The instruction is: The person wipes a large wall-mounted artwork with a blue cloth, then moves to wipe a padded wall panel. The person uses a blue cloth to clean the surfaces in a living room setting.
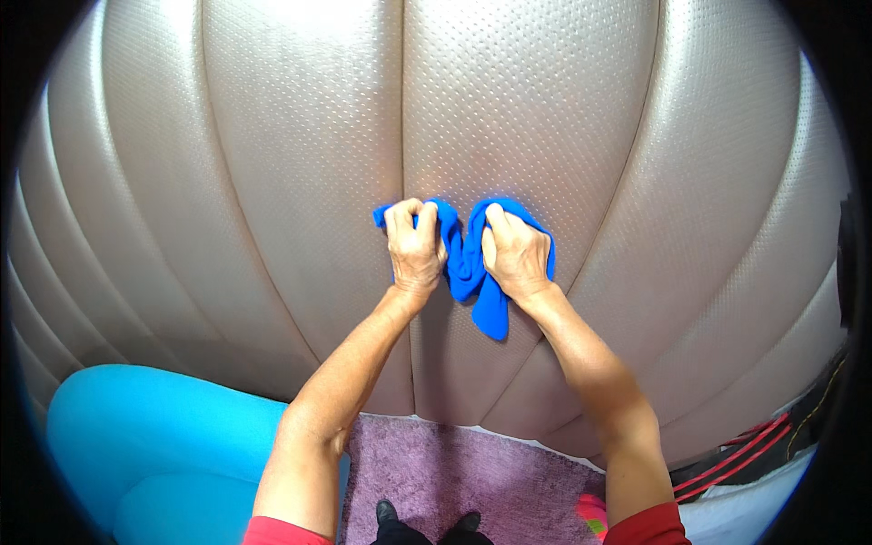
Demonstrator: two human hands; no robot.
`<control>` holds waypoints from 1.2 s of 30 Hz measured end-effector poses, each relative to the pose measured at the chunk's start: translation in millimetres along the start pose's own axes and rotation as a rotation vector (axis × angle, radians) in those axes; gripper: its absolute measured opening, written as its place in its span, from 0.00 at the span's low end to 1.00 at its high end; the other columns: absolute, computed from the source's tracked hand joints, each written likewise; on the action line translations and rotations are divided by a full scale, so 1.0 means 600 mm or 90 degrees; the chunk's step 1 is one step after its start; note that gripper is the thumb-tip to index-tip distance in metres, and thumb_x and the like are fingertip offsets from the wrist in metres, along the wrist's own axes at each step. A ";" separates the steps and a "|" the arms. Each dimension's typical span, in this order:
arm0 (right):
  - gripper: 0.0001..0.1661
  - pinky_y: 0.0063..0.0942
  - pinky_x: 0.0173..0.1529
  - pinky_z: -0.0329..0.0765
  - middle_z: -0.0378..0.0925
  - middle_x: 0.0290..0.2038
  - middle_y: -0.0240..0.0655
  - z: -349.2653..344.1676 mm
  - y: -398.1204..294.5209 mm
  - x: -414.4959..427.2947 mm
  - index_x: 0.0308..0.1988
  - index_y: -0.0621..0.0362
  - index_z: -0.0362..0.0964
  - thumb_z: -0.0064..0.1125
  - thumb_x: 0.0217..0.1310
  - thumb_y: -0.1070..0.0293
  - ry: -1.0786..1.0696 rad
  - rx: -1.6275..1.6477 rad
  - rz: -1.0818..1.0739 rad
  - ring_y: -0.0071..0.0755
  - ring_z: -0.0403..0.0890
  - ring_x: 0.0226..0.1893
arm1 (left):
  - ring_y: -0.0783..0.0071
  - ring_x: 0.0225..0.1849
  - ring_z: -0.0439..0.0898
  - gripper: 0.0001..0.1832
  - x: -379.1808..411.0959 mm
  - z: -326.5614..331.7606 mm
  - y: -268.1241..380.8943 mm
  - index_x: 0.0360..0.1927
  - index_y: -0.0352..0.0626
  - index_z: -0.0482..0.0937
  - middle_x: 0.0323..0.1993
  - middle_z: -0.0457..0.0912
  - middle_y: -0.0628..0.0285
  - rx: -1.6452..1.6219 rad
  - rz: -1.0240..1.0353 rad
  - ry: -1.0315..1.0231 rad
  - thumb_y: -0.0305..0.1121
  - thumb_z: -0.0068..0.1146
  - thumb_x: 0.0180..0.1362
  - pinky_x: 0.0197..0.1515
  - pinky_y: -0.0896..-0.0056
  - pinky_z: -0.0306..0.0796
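Observation:
A bright blue cloth (466,255) is bunched between my two fists, sagging in folds in the middle. One end hangs down below my right hand, and a short tip sticks out left of my left hand. My left hand (414,246) grips it near a vertical seam. Curled around the other part of the cloth is my right hand (516,252). Both hands are in front of a large padded panel (306,170), silvery beige, dimpled, with channel seams fanning outward. Whether the cloth presses on the panel I cannot tell.
A turquoise upholstered seat (170,422) stands at the lower left. Purple carpet (395,456) lies under my dark shoes (386,511). At the lower right are red cords (739,453), a pale fabric (749,504) and a pink patterned item (591,512), partly hidden by my arm.

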State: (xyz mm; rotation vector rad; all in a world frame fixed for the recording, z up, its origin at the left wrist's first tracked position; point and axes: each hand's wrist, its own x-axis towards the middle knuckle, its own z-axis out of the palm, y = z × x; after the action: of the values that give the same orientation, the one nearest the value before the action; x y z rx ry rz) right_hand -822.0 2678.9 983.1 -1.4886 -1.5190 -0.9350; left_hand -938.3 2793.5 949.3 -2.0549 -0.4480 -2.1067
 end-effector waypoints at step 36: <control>0.06 0.46 0.30 0.73 0.73 0.24 0.46 -0.125 0.058 0.084 0.33 0.59 0.65 0.56 0.57 0.75 0.059 0.015 0.176 0.54 0.77 0.25 | 0.58 0.33 0.72 0.13 0.182 0.004 0.031 0.34 0.40 0.77 0.29 0.71 0.56 -0.050 0.055 0.035 0.19 0.62 0.43 0.34 0.59 0.69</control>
State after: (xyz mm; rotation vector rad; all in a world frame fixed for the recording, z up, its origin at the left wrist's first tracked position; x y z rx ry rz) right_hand -783.6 2632.4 1058.8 -1.5688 -1.2163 -0.8062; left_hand -934.6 2786.8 1059.9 -2.0125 -0.2667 -2.1566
